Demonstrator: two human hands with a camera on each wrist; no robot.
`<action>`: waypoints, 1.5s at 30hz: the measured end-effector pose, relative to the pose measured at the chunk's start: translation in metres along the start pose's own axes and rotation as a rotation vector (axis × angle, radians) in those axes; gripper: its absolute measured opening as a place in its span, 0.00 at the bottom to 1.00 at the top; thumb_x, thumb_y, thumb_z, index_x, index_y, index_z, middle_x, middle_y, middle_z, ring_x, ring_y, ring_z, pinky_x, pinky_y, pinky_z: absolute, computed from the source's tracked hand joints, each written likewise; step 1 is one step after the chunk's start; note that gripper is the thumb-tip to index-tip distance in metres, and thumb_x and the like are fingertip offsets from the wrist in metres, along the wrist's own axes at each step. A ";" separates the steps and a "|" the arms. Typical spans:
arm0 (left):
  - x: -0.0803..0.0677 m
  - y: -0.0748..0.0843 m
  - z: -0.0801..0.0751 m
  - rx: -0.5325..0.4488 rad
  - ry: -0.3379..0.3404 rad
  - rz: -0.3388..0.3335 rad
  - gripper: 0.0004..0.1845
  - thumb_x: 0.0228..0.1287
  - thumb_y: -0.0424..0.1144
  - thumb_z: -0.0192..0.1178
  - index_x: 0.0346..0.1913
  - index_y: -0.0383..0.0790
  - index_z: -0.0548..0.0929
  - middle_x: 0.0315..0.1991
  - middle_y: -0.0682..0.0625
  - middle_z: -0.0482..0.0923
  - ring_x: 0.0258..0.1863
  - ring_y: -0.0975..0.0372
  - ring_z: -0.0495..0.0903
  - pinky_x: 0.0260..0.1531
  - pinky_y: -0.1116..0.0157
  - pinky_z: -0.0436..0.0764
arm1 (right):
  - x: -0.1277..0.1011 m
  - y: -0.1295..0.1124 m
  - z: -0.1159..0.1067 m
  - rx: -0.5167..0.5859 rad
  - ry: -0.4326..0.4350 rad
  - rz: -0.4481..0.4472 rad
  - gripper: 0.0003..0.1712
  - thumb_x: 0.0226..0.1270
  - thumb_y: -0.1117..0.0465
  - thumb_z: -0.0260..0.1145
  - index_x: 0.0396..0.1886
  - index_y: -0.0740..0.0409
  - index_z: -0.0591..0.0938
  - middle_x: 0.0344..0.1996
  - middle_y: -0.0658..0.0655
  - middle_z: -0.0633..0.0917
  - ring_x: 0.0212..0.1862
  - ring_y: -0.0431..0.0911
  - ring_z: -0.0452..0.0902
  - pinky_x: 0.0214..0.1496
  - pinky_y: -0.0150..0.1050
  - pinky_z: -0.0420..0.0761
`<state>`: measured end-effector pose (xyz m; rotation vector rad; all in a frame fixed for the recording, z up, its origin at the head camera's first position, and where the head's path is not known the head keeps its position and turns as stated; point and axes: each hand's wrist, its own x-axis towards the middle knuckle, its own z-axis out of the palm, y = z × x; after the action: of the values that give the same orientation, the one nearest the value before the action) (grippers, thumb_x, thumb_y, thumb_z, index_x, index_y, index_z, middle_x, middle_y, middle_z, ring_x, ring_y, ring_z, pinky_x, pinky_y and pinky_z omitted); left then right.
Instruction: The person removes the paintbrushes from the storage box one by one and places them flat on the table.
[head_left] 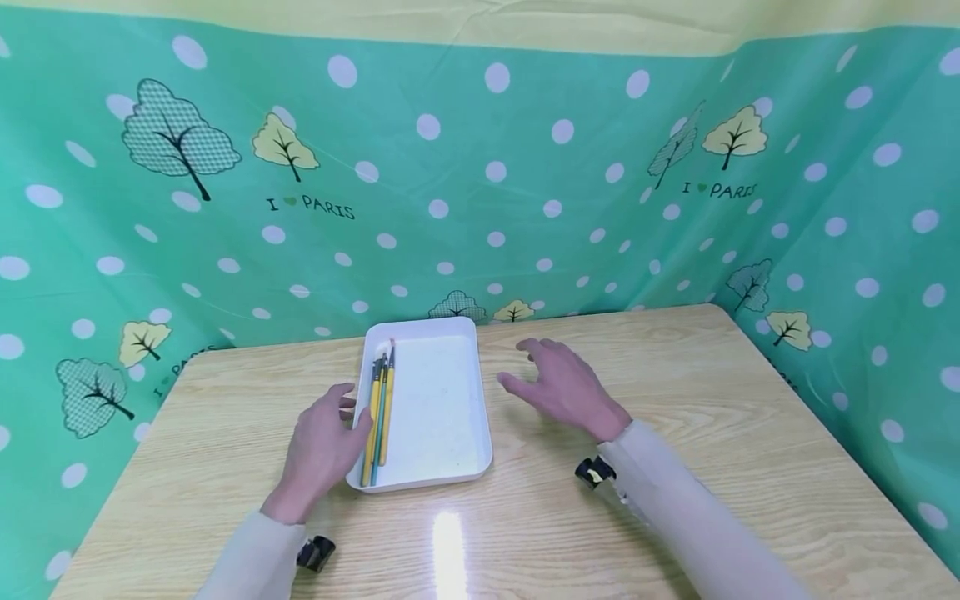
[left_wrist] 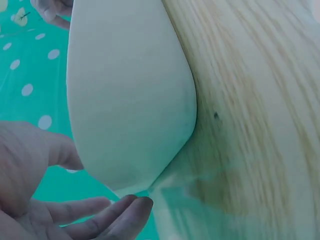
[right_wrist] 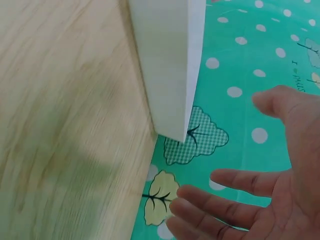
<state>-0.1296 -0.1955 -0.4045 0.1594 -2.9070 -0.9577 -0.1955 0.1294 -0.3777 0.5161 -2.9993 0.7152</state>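
A shallow white tray (head_left: 438, 400) lies on the table, with paintbrushes (head_left: 387, 408) along its left side, their handles yellow and teal. My left hand (head_left: 322, 446) is at the tray's left edge, thumb over the rim area near the brush handles, fingers loosely bent. The left wrist view shows that hand's fingertips (left_wrist: 142, 202) close by a corner of the tray's outer wall (left_wrist: 130, 95). To the right of the tray, my right hand (head_left: 566, 387) hovers apart from it with fingers spread and nothing held. In the right wrist view its fingers point past the tray's side wall (right_wrist: 162, 70).
The light wooden table (head_left: 675, 417) extends on both sides of the tray. Behind it and at the sides hangs a green dotted cloth (head_left: 495, 200) printed with trees. Small black devices (head_left: 596, 472) are worn at both wrists. A bright reflection shines in front of the tray.
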 end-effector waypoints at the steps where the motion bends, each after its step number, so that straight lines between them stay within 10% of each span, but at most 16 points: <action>1: 0.000 0.000 0.000 -0.018 -0.011 -0.013 0.29 0.74 0.44 0.54 0.71 0.30 0.69 0.58 0.31 0.82 0.54 0.42 0.84 0.50 0.46 0.88 | 0.001 -0.002 0.000 0.014 0.000 0.001 0.40 0.70 0.34 0.61 0.68 0.59 0.76 0.59 0.62 0.85 0.59 0.56 0.82 0.59 0.54 0.85; 45: -0.003 0.005 0.013 -0.360 -0.006 -0.273 0.26 0.73 0.30 0.51 0.72 0.32 0.69 0.67 0.32 0.74 0.66 0.44 0.78 0.61 0.55 0.82 | 0.050 -0.079 0.042 0.365 -0.188 0.036 0.24 0.65 0.52 0.74 0.54 0.64 0.84 0.39 0.53 0.87 0.38 0.42 0.81 0.39 0.33 0.84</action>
<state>-0.1286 -0.1836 -0.4122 0.5376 -2.7030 -1.5022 -0.2150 0.0286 -0.3759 0.5677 -3.0614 1.2996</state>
